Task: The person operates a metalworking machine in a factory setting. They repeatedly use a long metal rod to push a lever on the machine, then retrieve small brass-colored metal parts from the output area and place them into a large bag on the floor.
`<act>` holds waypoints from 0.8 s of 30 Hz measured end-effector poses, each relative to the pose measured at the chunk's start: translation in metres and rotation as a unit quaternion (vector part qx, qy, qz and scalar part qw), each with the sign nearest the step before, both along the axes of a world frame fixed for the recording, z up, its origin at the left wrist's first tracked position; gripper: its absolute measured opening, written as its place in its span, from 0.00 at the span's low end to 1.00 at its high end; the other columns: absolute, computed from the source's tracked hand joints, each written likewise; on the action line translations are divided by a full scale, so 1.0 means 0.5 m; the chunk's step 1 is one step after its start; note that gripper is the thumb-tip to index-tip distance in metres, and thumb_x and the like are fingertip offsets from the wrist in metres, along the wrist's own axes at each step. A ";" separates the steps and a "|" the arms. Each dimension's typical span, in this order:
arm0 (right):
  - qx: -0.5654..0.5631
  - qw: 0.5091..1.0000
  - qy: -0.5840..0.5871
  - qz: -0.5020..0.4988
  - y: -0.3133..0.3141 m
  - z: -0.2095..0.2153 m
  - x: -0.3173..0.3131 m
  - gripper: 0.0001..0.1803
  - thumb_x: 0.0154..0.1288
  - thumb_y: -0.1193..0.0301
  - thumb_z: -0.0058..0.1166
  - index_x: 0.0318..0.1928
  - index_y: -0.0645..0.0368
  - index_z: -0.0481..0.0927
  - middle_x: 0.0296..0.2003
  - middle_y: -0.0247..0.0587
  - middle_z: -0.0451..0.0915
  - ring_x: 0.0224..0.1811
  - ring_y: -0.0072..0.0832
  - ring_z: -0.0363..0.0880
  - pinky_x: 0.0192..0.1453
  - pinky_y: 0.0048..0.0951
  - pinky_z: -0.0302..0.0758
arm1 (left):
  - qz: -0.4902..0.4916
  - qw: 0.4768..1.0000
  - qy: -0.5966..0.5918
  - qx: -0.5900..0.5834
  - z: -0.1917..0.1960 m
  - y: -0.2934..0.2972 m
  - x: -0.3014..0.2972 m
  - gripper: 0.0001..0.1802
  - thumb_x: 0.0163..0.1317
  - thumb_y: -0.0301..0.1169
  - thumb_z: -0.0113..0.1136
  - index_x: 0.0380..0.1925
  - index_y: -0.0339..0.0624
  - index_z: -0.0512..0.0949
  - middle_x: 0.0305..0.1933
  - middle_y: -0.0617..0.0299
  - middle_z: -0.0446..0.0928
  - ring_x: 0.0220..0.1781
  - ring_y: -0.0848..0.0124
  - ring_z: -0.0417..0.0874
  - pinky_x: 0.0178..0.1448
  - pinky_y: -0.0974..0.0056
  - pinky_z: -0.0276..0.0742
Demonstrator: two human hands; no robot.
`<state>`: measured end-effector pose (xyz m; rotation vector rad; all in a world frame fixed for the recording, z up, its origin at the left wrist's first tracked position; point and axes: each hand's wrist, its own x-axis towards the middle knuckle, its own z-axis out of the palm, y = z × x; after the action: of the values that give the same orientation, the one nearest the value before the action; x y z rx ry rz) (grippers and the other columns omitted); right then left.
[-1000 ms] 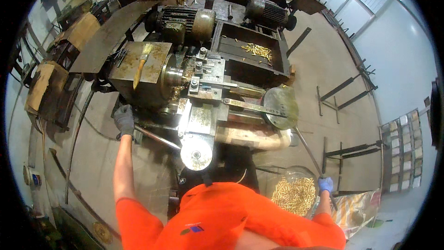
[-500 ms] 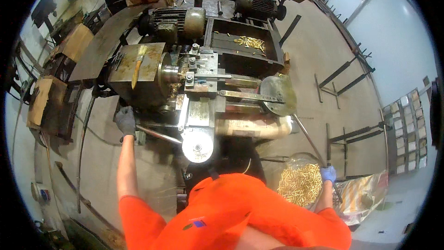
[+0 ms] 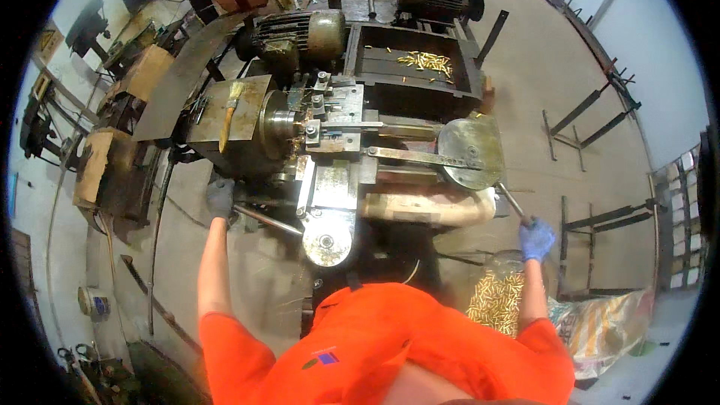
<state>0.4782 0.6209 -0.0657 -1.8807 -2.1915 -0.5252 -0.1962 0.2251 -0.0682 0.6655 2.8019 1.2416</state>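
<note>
In a dark grey glove, my left hand [image 3: 220, 199] is closed round the outer end of a metal lever [image 3: 268, 220]. That lever runs to a round metal plate [image 3: 327, 243] at the machine's near side. On the right, my right hand [image 3: 537, 239], in a blue glove, grips the end of a second lever [image 3: 513, 200], which slants out from beside a large round disc [image 3: 470, 151]. A flat linkage bar [image 3: 424, 156] joins this disc to the slide. Between my arms stands the lathe-like machine, its chuck [image 3: 280, 124] facing a tool block [image 3: 334, 116].
A brush [image 3: 227, 121] lies on the headstock cover. Small brass-coloured pieces [image 3: 427, 62] lie in the dark metal tray [image 3: 409, 91] behind. More brass pieces [image 3: 495, 300] fill a container beside my right forearm. A printed sack [image 3: 607, 330] and metal stands [image 3: 577, 116] are at right.
My right hand has moved forward, away from me, with the right lever swung along. My left hand stays at its lever's end. The whole view has shifted slightly.
</note>
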 end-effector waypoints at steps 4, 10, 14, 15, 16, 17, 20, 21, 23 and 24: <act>-0.047 0.993 -0.107 0.023 0.196 0.002 0.031 0.18 0.46 0.53 0.58 0.38 0.43 0.83 0.37 0.38 0.81 0.44 0.36 0.76 0.50 0.42 0.65 | 0.066 0.985 -0.152 0.053 0.017 -0.003 0.030 0.14 0.54 0.36 0.59 0.34 0.36 0.79 0.31 0.52 0.79 0.28 0.60 0.78 0.34 0.59 0.72; -0.142 0.978 -0.101 -0.118 0.370 0.056 -0.032 0.24 0.50 0.47 0.54 0.45 0.44 0.80 0.45 0.41 0.79 0.53 0.37 0.74 0.59 0.44 0.63 | 0.041 0.995 -0.078 0.038 -0.061 -0.110 0.026 0.09 0.54 0.33 0.59 0.24 0.37 0.78 0.22 0.60 0.76 0.21 0.71 0.74 0.21 0.62 0.67; -0.124 0.977 -0.123 -0.124 0.392 0.070 0.042 0.22 0.52 0.50 0.53 0.43 0.49 0.79 0.46 0.43 0.79 0.52 0.40 0.74 0.57 0.43 0.66 | 0.135 0.968 -0.181 0.108 0.043 -0.163 0.185 0.08 0.53 0.29 0.59 0.20 0.36 0.76 0.12 0.64 0.69 0.11 0.76 0.67 0.13 0.69 0.59; -0.122 0.974 -0.138 -0.128 0.392 0.067 0.083 0.21 0.52 0.51 0.53 0.43 0.49 0.79 0.45 0.44 0.79 0.52 0.41 0.74 0.56 0.44 0.67 | 0.159 0.966 -0.193 0.070 0.072 -0.158 0.218 0.09 0.53 0.29 0.59 0.20 0.36 0.77 0.13 0.63 0.69 0.11 0.76 0.66 0.13 0.70 0.59; -0.122 0.972 -0.153 -0.127 0.387 0.060 0.116 0.21 0.53 0.52 0.53 0.42 0.50 0.79 0.44 0.45 0.79 0.52 0.42 0.74 0.55 0.44 0.68 | 0.172 0.963 -0.193 0.074 0.068 -0.174 0.237 0.09 0.53 0.29 0.59 0.20 0.35 0.77 0.13 0.63 0.69 0.11 0.76 0.66 0.13 0.70 0.59; -0.145 0.970 -0.139 -0.138 0.375 0.066 0.134 0.21 0.53 0.53 0.53 0.42 0.51 0.79 0.44 0.46 0.79 0.51 0.43 0.74 0.54 0.44 0.68 | 0.187 0.960 -0.194 0.079 0.061 -0.197 0.256 0.09 0.53 0.30 0.59 0.21 0.35 0.77 0.13 0.63 0.69 0.11 0.76 0.66 0.13 0.69 0.59; -0.144 0.977 -0.095 -0.128 0.328 0.033 0.245 0.19 0.52 0.55 0.52 0.38 0.54 0.80 0.39 0.50 0.80 0.45 0.47 0.77 0.50 0.43 0.71 | 0.208 0.955 -0.199 0.073 0.045 -0.215 0.278 0.09 0.54 0.30 0.59 0.23 0.34 0.77 0.13 0.62 0.69 0.11 0.76 0.67 0.13 0.69 0.60; -0.142 0.981 -0.076 -0.112 0.317 0.019 0.278 0.18 0.51 0.56 0.52 0.37 0.54 0.80 0.37 0.51 0.80 0.43 0.48 0.77 0.49 0.43 0.71 | 0.214 0.953 -0.203 0.068 0.041 -0.218 0.283 0.09 0.54 0.30 0.59 0.24 0.33 0.78 0.14 0.62 0.69 0.11 0.75 0.67 0.13 0.70 0.60; -0.122 0.986 -0.062 -0.099 0.279 0.016 0.293 0.17 0.51 0.57 0.52 0.35 0.55 0.81 0.32 0.52 0.80 0.38 0.49 0.78 0.45 0.44 0.73 | 0.224 0.948 -0.206 0.088 0.044 -0.225 0.296 0.08 0.54 0.29 0.59 0.25 0.33 0.78 0.14 0.62 0.69 0.12 0.75 0.67 0.13 0.69 0.61; -0.123 0.986 -0.061 -0.098 0.272 0.009 0.307 0.16 0.51 0.57 0.52 0.34 0.55 0.81 0.32 0.52 0.80 0.38 0.49 0.78 0.44 0.44 0.73 | 0.229 0.946 -0.208 0.099 0.048 -0.221 0.300 0.08 0.54 0.29 0.58 0.26 0.33 0.78 0.14 0.61 0.69 0.12 0.75 0.68 0.13 0.69 0.61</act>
<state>0.6319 0.7568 -0.0612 -2.2662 -2.2495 -0.4296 -0.0461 0.1148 -0.0443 -0.2585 2.5582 1.5204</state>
